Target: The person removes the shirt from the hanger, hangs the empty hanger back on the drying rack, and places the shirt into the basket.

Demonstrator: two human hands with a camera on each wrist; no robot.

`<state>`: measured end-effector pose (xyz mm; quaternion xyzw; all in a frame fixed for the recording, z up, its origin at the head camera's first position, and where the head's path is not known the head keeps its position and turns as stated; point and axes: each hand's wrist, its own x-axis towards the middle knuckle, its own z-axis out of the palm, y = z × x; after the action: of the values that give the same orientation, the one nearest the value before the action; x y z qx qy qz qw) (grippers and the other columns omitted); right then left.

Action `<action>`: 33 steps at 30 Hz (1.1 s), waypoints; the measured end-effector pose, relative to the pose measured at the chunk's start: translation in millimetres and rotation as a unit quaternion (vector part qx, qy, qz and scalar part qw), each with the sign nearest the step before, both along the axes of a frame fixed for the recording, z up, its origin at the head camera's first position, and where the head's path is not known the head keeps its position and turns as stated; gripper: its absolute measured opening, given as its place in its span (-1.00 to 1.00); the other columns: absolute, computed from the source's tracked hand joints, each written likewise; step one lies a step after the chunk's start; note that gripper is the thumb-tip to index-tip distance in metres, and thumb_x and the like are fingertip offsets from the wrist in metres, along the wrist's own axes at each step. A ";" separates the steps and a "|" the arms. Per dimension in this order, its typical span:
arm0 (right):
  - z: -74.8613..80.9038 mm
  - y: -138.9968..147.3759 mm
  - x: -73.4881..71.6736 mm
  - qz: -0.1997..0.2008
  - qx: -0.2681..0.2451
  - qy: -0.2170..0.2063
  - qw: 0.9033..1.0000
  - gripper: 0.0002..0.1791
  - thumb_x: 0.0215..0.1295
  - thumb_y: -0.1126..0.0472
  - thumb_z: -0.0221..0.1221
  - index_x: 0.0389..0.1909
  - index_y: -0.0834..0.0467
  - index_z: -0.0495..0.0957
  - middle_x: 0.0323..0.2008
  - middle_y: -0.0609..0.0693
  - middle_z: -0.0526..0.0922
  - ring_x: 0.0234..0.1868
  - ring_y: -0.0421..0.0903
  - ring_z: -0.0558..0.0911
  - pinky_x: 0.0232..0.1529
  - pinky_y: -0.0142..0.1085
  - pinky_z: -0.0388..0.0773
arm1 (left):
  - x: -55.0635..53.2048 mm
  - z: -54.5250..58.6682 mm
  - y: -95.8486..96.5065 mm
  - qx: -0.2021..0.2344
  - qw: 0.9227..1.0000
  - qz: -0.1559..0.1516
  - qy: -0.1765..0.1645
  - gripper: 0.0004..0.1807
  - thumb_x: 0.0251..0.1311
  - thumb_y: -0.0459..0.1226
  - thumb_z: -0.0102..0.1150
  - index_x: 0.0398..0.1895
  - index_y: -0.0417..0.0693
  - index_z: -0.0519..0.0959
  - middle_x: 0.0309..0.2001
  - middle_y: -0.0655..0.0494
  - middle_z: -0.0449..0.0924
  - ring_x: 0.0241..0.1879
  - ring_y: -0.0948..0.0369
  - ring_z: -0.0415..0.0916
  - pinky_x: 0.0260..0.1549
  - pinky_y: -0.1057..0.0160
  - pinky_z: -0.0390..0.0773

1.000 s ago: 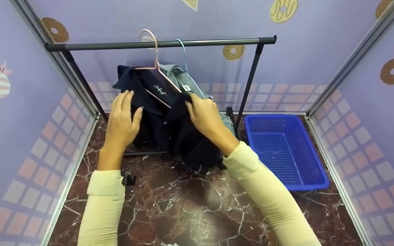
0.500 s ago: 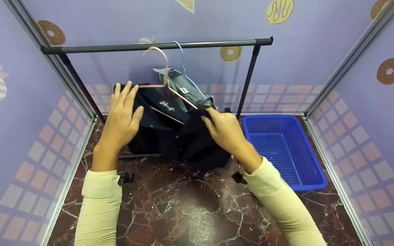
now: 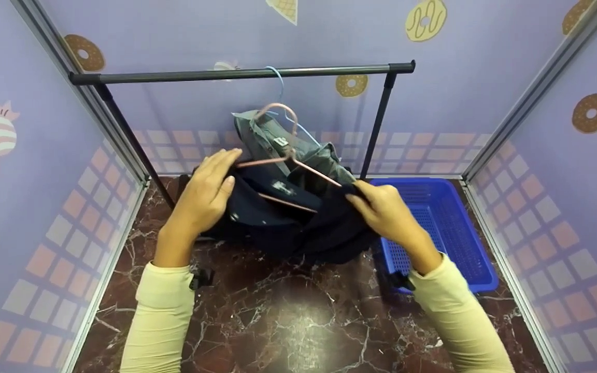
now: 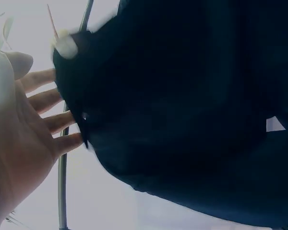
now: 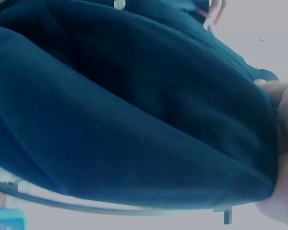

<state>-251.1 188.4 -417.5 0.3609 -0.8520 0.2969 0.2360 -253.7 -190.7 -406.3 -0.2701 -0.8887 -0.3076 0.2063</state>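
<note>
A dark navy shirt point(image 3: 278, 238) hangs on a pink hanger point(image 3: 290, 155), in front of the rack and below its bar; the hanger's hook is free. My right hand point(image 3: 389, 210) pinches the shirt at its right shoulder, by the hanger's end. At the left shoulder my left hand point(image 3: 200, 197) rests with fairly straight fingers. In the left wrist view the spread fingers point(image 4: 48, 101) touch the shirt's edge. Dark cloth point(image 5: 134, 139) fills most of the right wrist view. Behind is a grey-green shirt point(image 3: 257, 140) on a blue hanger point(image 3: 281, 88), hooked over the bar.
A black clothes rack point(image 3: 174, 76) spans the back, with its legs slanting down at both sides. On the right, a blue perforated basket point(image 3: 474, 238) stands on the brown marbled floor point(image 3: 288, 321). Patterned lilac walls point(image 3: 552, 155) enclose the space at the back and sides.
The navy shirt and pink hanger have moved down and right, away from the bar. Both hands have moved with them, the right one farther toward the basket. More of the grey-green shirt shows.
</note>
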 end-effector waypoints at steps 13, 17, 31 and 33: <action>-12.1 59.1 -0.7 0.067 0.010 -0.044 0.997 -0.91 0.34 0.42 0.28 -0.29 0.17 0.63 -0.52 -0.14 0.58 -0.51 -0.30 0.47 -0.50 -0.40 0.45 | 20.6 -22.6 22.3 -0.011 0.999 -0.048 0.003 -0.48 0.45 -0.25 0.04 0.43 -0.18 0.44 0.32 -0.11 0.57 0.30 -0.06 0.54 0.36 -0.05 0.48; -20.4 72.9 -2.6 0.066 -0.008 -0.061 0.996 -0.88 0.30 0.46 0.29 -0.29 0.17 0.65 -0.49 -0.15 0.62 -0.49 -0.32 0.49 -0.47 -0.45 0.46 | 23.0 -29.1 36.1 -0.030 0.998 -0.052 0.021 -0.53 0.39 -0.25 0.20 0.32 -0.19 0.55 0.16 -0.09 0.67 0.16 -0.04 0.65 0.25 0.00 0.59; -70.3 96.4 10.8 0.009 0.023 -0.124 0.992 -0.81 0.35 0.38 0.24 -0.10 0.11 0.69 -0.35 -0.09 0.75 -0.39 -0.27 0.59 -0.36 -0.25 0.61 | 26.8 -75.6 75.1 0.003 0.996 -0.057 0.073 -0.85 0.36 -0.38 0.27 -0.06 -0.21 0.67 -0.21 0.00 0.69 -0.21 0.10 0.69 -0.15 0.10 0.71; -76.4 98.6 14.0 0.007 0.018 -0.139 0.990 -0.78 0.33 0.35 0.22 -0.06 0.10 0.69 -0.34 -0.09 0.75 -0.39 -0.26 0.59 -0.34 -0.25 0.61 | 27.7 -81.4 78.3 0.007 0.996 -0.054 0.070 -0.86 0.35 -0.38 0.28 -0.08 -0.21 0.67 -0.22 0.00 0.68 -0.24 0.11 0.67 -0.18 0.11 0.70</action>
<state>-237.2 287.0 -493.9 0.3259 -0.8792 0.3307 0.1067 -226.0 -112.5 -487.8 -0.3373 -0.8541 -0.3051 0.2525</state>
